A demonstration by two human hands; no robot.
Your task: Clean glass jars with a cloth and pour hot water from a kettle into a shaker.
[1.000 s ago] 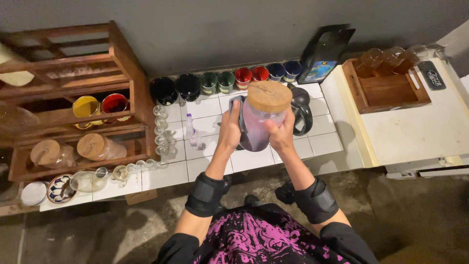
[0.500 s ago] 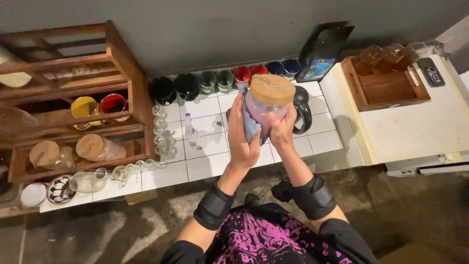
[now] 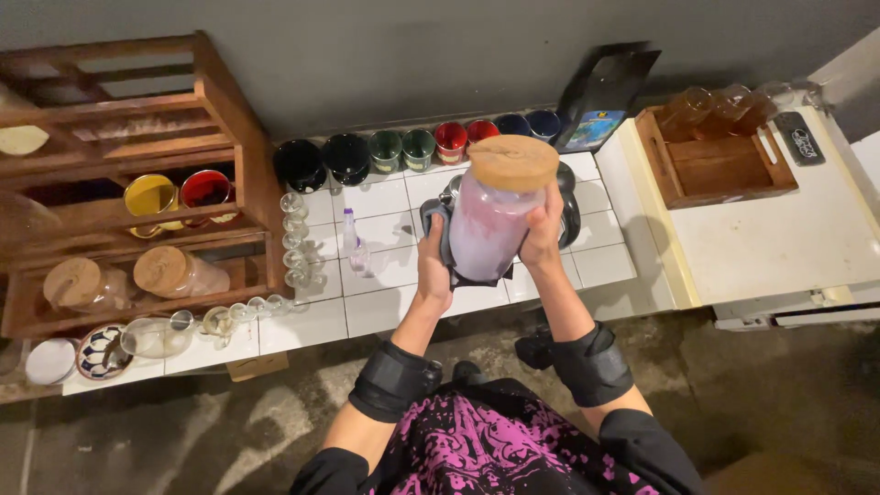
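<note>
Glass jar: tall, clear-walled, pale purple contents, round cork lid seated on top. Held upright in the air above the white-tiled worktop, between both hands.

Left hand: grip clenched on the jar's left side, with a dark cloth pressed between palm and glass.

Right hand: grip clenched on the jar's right side, fingers reaching up to just under the lid.

Both forearms carry black wrist wraps.

Behind the jar, partly hidden: a dark kettle on the worktop.

Along the wall: a row of coloured mugs, black, green, red and blue.

Left of the jar: a small spray bottle, then a line of small clear glasses.

Far left: wooden shelf rack holding cork-lidded jars and cups.

Right: wooden tray on a white cabinet.
</note>
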